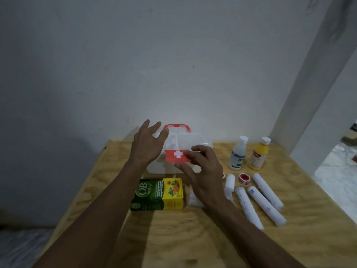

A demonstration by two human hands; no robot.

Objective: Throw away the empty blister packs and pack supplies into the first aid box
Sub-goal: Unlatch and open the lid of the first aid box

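Your plywood counter (193, 238) carries the translucent first aid box (185, 149) at its far middle against the wall, lid shut, orange handle up, red label with a white cross facing you. Your left hand (147, 144) hangs at the box's left side with fingers spread and empty, and your right hand (202, 171) is in front of the box, fingers loosely apart by the label, gripping nothing. In front of the box lies a green-and-yellow herbal box (157, 194); to the right stand a white bottle (238, 153) and a yellow bottle (258, 153), with white bandage rolls (266, 192) and a small red tape roll (244, 178) before them.
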